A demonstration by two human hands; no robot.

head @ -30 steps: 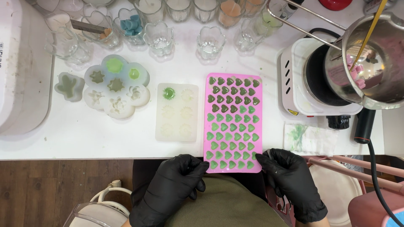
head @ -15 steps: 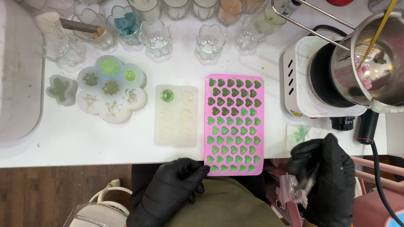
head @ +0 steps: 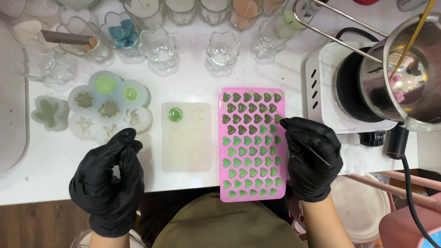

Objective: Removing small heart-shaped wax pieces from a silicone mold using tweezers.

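A: What lies under the hands?

B: A white table point(head: 193, 73). On it, just left of the right hand point(head: 311, 158), is a pink tray point(head: 252, 144) of small heart hollows filled with green wax.

A: How is that right hand set?

B: Palm down, wrist toward the body, fingers curled and closed on a thin metal pick point(head: 301, 141). The pick slants up and left from the hand, and its tip sits at a heart near the tray's right edge.

A: And the left hand point(head: 110, 177)?

B: It hangs over the table's near edge, gloved in black, fingers loosely bent, thumb close to the forefinger. It grasps nothing I can see.

A: What is nearest it?

B: A clear flower-shaped mould point(head: 109, 105) just beyond its fingertips, and a pale rectangular mould point(head: 186, 137) to its right.

A: Anything past the right hand?

B: A white hotplate point(head: 321, 87) with a steel pot point(head: 409, 73).
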